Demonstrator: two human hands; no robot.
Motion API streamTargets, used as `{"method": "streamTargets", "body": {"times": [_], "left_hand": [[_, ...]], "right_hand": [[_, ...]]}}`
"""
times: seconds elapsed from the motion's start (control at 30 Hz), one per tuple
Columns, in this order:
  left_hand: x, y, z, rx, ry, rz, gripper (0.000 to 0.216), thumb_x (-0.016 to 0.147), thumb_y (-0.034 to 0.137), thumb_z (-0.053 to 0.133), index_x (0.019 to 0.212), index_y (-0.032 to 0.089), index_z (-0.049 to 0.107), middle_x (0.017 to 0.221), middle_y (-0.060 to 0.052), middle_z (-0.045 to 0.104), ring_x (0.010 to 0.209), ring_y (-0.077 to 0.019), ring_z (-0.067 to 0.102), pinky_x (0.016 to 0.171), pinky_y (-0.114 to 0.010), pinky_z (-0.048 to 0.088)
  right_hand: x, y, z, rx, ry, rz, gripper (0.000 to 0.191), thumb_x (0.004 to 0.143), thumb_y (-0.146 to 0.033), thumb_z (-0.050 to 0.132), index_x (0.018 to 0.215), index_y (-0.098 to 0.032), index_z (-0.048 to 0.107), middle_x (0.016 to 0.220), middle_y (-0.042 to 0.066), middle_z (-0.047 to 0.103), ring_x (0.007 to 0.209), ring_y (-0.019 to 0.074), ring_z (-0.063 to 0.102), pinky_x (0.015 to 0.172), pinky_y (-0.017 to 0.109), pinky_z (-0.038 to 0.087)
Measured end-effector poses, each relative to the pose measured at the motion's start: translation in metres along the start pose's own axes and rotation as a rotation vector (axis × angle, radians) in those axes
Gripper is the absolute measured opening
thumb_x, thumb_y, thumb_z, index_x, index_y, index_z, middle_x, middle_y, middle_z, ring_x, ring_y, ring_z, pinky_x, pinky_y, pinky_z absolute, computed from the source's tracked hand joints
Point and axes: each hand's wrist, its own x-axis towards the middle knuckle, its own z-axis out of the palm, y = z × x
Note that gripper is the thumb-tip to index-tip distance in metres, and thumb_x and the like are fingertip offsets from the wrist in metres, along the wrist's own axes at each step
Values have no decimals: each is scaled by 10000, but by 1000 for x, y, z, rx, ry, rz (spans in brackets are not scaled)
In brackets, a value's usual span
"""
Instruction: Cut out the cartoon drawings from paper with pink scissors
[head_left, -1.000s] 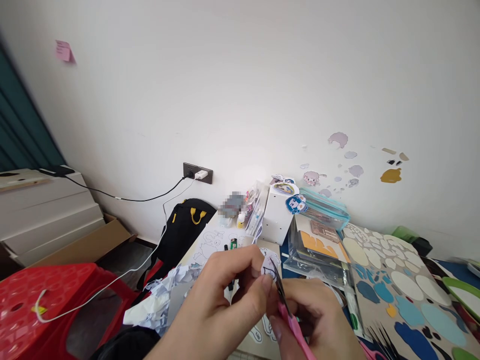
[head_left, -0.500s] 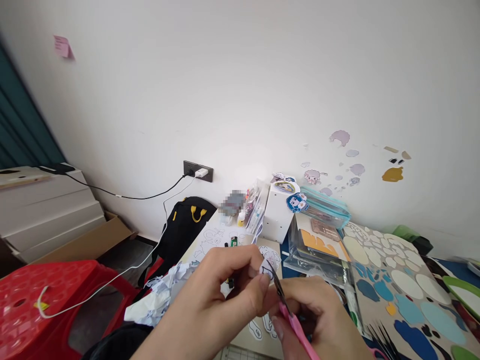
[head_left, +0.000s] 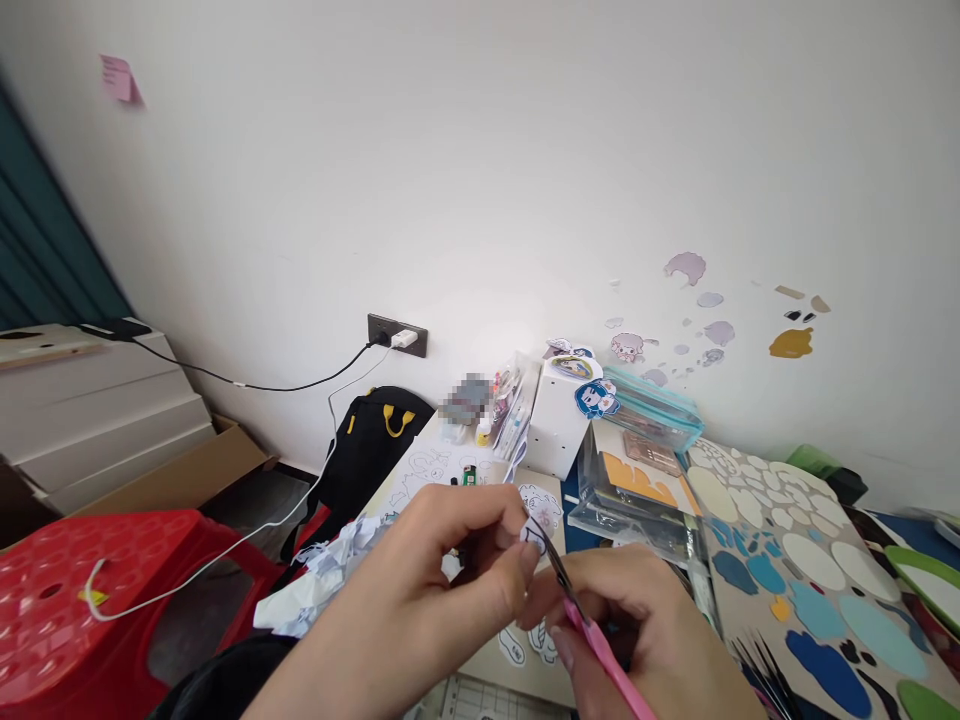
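My left hand point(head_left: 457, 560) pinches a small white paper cutout point(head_left: 532, 533) with black line drawing on it between thumb and forefinger. My right hand point(head_left: 637, 610) is wrapped round the pink handles of a pair of scissors point(head_left: 592, 630). The dark blades point up and left, at the right edge of the cutout. Whether they are fully closed is hard to make out. Below the hands, more drawn paper cutouts point(head_left: 512, 647) lie on a beige sheet.
Crumpled paper scraps point(head_left: 322, 575) lie to the left, by a red plastic stool point(head_left: 97, 590) and a black backpack point(head_left: 375, 430). On the right, a beige board point(head_left: 750, 590) bears coloured paper shapes. Behind the hands stand a white box point(head_left: 555, 425) and a teal-edged pouch point(head_left: 660, 410).
The view has shifted slightly. The hands keep hold of the cutout and the scissors, with the blades looking closer together at the paper's edge.
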Motion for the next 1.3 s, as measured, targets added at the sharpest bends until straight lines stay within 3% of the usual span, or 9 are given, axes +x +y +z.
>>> {"method": "streamTargets", "body": {"times": [0.23, 0.43, 0.83, 1.03, 1.13, 1.23, 1.3], "left_hand": [[6, 1, 0, 37, 33, -8, 288, 923, 283, 445, 664, 199, 540, 641, 24, 533, 630, -144, 462, 559, -257, 306], [7, -2, -2, -25, 6, -9, 270, 928, 274, 452, 682, 211, 545, 654, 27, 549, 650, -148, 493, 588, -257, 351], [11, -6, 2, -21, 68, 88, 217, 945, 227, 497, 748, 235, 589, 679, 71, 614, 622, -94, 513, 555, -185, 369], [19, -7, -2, 193, 54, 97, 137, 910, 273, 559, 794, 220, 610, 637, 62, 570, 558, -101, 491, 528, -197, 388], [28, -15, -11, 501, -7, 34, 124, 902, 241, 525, 835, 210, 624, 684, 38, 628, 593, -120, 561, 550, -208, 424], [34, -30, -15, 899, -124, -23, 231, 898, 172, 447, 791, 191, 651, 727, -20, 682, 673, -174, 633, 603, -255, 453], [33, -43, -8, 982, -200, -24, 275, 864, 110, 432, 735, 172, 667, 698, -56, 692, 670, -209, 654, 607, -286, 464]], "right_hand": [[10, 7, -8, 22, -136, -107, 279, 634, -36, 492, 717, -201, 701, 529, -62, 343, 476, 111, 329, 422, 204, 300], [12, 2, -11, 98, -169, -76, 291, 605, 21, 484, 708, -185, 661, 520, -81, 358, 470, 90, 298, 416, 180, 289], [13, -2, -12, 123, -108, -112, 232, 648, 3, 490, 648, -204, 594, 541, -87, 329, 499, 98, 282, 443, 208, 265], [15, 7, -15, 277, -53, 16, 148, 703, -78, 542, 714, -201, 623, 538, -82, 389, 474, 93, 309, 435, 219, 255], [22, 34, -12, 296, -18, 122, 50, 799, -166, 560, 795, -199, 597, 531, -96, 368, 423, 78, 302, 402, 202, 248], [30, 72, 3, 218, -97, 189, 59, 856, -157, 589, 805, -180, 572, 624, -66, 526, 417, 69, 435, 388, 177, 336], [33, 94, 19, 137, -171, 212, 89, 921, -210, 616, 859, -148, 599, 702, -42, 591, 431, 70, 489, 403, 183, 414]]}}
